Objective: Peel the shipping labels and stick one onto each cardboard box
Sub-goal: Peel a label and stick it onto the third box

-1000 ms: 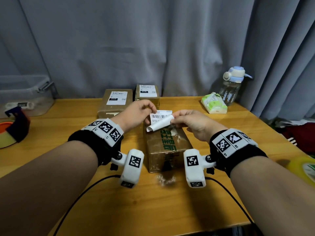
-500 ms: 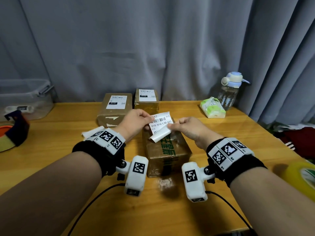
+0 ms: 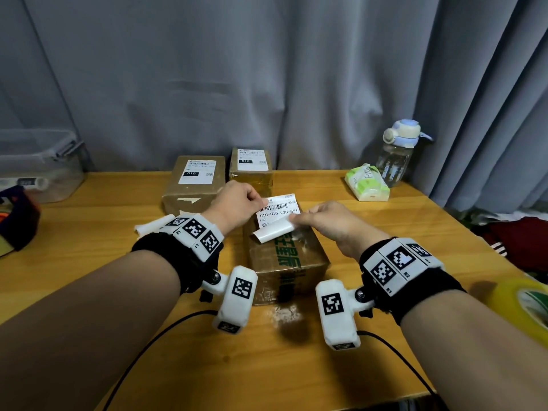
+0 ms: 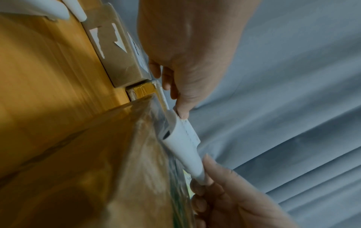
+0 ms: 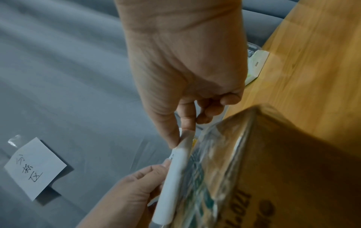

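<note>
A brown cardboard box (image 3: pixel 286 258) with green print stands mid-table with no label on it. Just above its far end I hold a white shipping label (image 3: pixel 277 210), barcode up. My left hand (image 3: pixel 261 201) pinches the label's upper left corner. My right hand (image 3: pixel 295 224) pinches the curled white backing (image 3: pixel 271 234) that is partly peeled off below it. The left wrist view shows the left hand (image 4: pixel 180 113) on the label's edge, with the rolled backing (image 4: pixel 184 148) running down to the right hand. In the right wrist view the right hand (image 5: pixel 182 139) nips the roll (image 5: pixel 174 179) over the box (image 5: pixel 283 169). Two labelled boxes (image 3: pixel 194 185) (image 3: pixel 250 166) stand behind.
A water bottle (image 3: pixel 396 155) and a tissue pack (image 3: pixel 366 183) sit at the back right. A clear plastic bin (image 3: pixel 38 164) and a tape dispenser (image 3: pixel 16 221) are at the left, and a yellow tape roll (image 3: pixel 527 310) at the right edge. A loose backing strip (image 3: pixel 149 228) lies by my left wrist.
My hands have drawn apart, and the backing has peeled further down, so more of the label's printed face shows. The box has not moved.
</note>
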A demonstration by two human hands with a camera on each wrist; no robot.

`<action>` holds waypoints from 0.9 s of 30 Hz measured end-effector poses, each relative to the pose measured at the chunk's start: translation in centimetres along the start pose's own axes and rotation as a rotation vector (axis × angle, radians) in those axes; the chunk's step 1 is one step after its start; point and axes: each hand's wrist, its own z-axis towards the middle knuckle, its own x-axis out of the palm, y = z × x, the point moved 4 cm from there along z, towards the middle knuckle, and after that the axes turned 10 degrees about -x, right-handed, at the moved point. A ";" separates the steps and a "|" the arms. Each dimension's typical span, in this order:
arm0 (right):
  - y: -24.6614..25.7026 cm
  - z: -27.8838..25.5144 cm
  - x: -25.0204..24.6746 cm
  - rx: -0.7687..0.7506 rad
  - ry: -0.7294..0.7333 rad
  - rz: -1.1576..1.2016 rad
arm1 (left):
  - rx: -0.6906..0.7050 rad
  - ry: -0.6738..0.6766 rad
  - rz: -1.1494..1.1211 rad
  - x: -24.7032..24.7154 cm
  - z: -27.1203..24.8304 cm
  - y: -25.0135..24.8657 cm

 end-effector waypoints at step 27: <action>-0.1 0.0 0.1 0.094 -0.077 -0.034 | 0.024 0.048 0.191 0.4 -0.1 -0.5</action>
